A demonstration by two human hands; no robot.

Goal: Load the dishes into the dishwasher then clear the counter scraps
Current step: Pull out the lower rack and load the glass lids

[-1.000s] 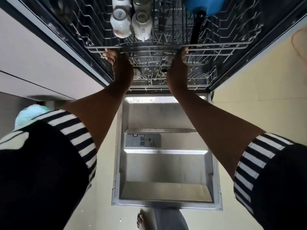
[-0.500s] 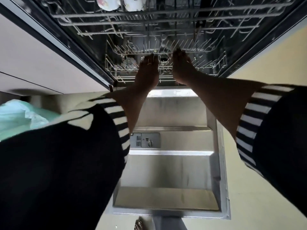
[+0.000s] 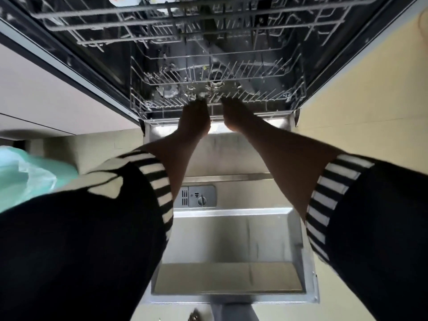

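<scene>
- While the dishwasher door lies folded down, both hands reach the front rim of the lower rack.
- Left hand: fingers curled over the rim; how tight the grip is, I cannot tell.
- Right hand: the same, just beside it.
- Upper rack sits above, with dishes blurred at its edge.

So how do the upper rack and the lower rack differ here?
The upper rack is blurred and mostly cut off at the frame top; the lower rack is in full view. Both hands, left hand and right hand, reach the lower rack's front edge, none the upper. Both are grey wire.
</scene>
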